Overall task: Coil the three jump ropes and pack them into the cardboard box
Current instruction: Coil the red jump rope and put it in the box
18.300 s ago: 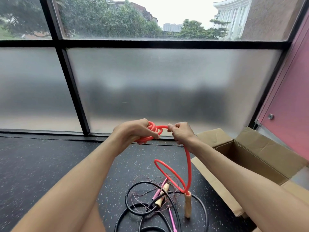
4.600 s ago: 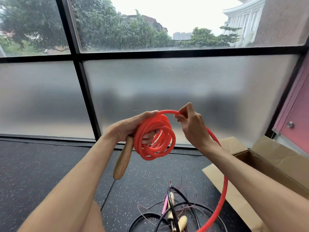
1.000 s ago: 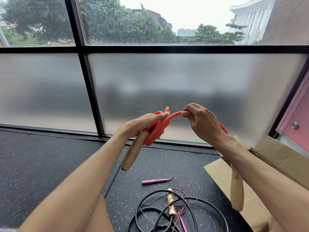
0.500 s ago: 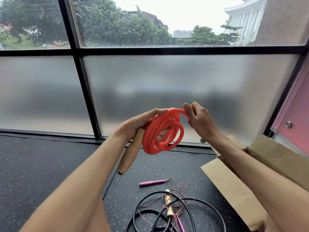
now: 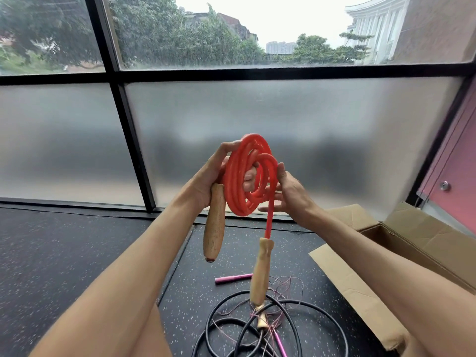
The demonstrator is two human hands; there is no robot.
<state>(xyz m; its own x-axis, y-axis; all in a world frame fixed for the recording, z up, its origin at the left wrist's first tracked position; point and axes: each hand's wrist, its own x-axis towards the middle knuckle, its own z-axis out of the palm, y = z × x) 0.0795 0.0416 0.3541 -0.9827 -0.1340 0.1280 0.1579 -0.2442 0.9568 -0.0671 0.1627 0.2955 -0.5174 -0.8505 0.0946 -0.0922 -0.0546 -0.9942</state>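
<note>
My left hand [image 5: 210, 176] grips the coiled red jump rope [image 5: 238, 186] at chest height, fingers through the loops, one wooden handle [image 5: 214, 225] hanging below the fist. My right hand [image 5: 289, 194] is beside the coil with fingers spread, touching its right edge. The rope's free end drops straight down to the second wooden handle [image 5: 260, 273], which dangles freely. On the floor below lie a black jump rope [image 5: 288, 323] in loose loops and a thin pink-handled rope [image 5: 233, 278] tangled with it. The open cardboard box [image 5: 425, 243] stands at the right.
Dark speckled floor [image 5: 64, 253] stretches to the left. A frosted glass window wall with black frames [image 5: 134, 140] stands close ahead. A red door [image 5: 456, 176] is at the far right behind the box.
The coil has turned more upright and face-on. My right hand let go of the rope's top and dropped to the coil's right side; the second handle now hangs in front.
</note>
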